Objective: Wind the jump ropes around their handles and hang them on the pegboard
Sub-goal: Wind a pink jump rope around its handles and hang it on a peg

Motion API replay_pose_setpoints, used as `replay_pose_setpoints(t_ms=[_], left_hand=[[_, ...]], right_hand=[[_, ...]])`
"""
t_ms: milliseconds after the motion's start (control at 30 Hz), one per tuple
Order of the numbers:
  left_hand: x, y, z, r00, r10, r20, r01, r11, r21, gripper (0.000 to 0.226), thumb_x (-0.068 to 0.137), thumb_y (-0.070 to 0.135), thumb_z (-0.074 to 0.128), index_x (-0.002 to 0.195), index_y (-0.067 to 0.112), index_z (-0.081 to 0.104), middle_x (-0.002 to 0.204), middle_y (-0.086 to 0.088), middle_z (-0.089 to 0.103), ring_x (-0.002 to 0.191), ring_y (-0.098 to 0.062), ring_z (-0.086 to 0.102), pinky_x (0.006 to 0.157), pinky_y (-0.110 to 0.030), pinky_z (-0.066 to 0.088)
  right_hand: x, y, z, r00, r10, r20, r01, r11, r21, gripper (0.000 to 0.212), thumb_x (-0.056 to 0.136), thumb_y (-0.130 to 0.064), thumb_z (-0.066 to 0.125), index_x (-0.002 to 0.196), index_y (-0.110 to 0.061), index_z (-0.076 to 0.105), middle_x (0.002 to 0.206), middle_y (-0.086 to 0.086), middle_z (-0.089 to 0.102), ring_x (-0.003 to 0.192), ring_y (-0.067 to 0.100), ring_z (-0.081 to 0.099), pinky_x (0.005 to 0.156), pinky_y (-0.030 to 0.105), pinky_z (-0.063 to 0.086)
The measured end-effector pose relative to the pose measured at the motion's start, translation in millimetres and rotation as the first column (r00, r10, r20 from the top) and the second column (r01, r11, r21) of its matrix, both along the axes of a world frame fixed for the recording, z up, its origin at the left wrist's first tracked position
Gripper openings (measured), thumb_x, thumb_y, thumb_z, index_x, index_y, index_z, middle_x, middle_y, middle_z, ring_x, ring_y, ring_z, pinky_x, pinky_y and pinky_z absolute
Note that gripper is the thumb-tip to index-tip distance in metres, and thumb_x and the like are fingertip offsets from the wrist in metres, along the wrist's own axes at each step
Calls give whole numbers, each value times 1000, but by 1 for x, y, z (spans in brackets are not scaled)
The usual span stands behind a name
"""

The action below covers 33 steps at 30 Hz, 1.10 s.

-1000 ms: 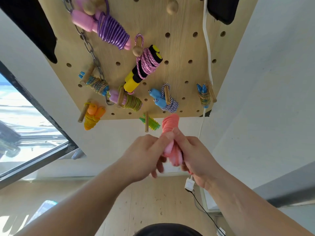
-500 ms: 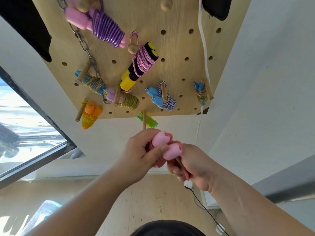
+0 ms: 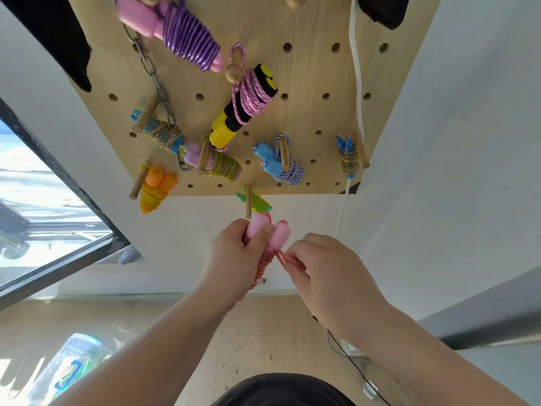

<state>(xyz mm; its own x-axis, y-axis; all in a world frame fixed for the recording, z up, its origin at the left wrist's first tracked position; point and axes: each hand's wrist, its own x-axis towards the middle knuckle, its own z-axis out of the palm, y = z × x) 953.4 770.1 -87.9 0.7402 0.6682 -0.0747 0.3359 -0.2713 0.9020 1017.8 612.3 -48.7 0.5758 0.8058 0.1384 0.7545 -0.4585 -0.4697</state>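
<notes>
Fig.: L. hand (image 3: 234,256) curls round the pink handles (image 3: 268,232), thumb across them, prob. to keep the coral rope (image 3: 263,266) coils from slipping. Just to its right, R. hand (image 3: 330,273) pinches a short loop of that rope betw. thumb & fingertips, likely drawing out a hanging loop. The bundle sits betw. both hands, not yet hung, just below the pegboard (image 3: 310,71) edge & the peg (image 3: 248,200) carrying a green rope (image 3: 259,203). Lower coils are hidden behind L. hand, R. fingertips cover the loop's end, & the board's top is cut off, so a free peg is hard to make out.
</notes>
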Motion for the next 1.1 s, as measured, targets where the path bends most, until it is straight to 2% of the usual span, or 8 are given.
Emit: replay_pose_setpoints(t_ms=[100,267,367,500,667,800,933,1100], left_hand=[[-2,3,-3,996,-53,-75,61,991,116,32,97,54,58,82,25,61,67,4,65,56,-9,61,48,-26,46],[-10,3,6,955,-185,-230,247,929,276,39,102,56,41,88,23,54,77,5,66,72,-16,62,68,-37,52],[-19,6,13,926,-310,-217,344,928,140,41,101,55,36,85,21,52,78,4,60,74,-18,57,69,-40,48],[-32,15,19,878,-450,-161,463,885,55,43,76,57,46,94,20,56,83,0,61,78,-24,59,73,-56,53],[-40,13,27,846,-533,-12,533,846,5,41,75,52,63,101,21,59,81,-5,64,67,-26,62,58,-52,55],[-41,16,34,812,-583,37,575,808,127,72,73,85,57,106,21,63,85,-3,64,72,-25,61,62,-50,53],[-38,20,39,798,-603,-7,595,786,170,73,73,86,56,105,22,63,84,-1,65,73,-22,61,63,-47,54],[-37,11,36,881,-458,114,472,866,-164,50,80,59,71,108,18,64,86,-6,70,72,-26,69,60,-36,60]], right_hand=[[0,1,1,999,34,-19,-35,998,-54,24,106,-33,44,98,-21,64,81,-9,48,76,13,48,69,29,40],[7,0,2,993,83,-81,-83,997,9,15,100,-30,57,93,-29,69,74,-14,52,73,10,51,64,25,39],[12,-2,5,978,127,-167,-111,988,103,13,97,-31,62,89,-29,72,76,-15,63,77,10,59,64,24,46],[9,0,12,952,183,-244,-119,960,255,5,89,-26,76,86,-23,78,75,-12,68,73,17,63,61,22,48],[8,1,33,909,204,-363,-52,921,386,20,74,-22,89,73,-19,69,62,-7,64,58,12,58,55,23,48],[7,-1,42,902,227,-367,-82,925,370,17,75,-16,88,71,-18,72,62,-4,64,57,10,56,54,16,43],[7,-2,43,905,209,-371,-71,933,353,16,75,-19,88,72,-19,72,61,-7,63,56,9,58,53,14,43],[6,-2,43,817,128,-562,175,874,454,29,63,-36,84,84,-19,72,71,4,71,62,22,70,58,36,61]])
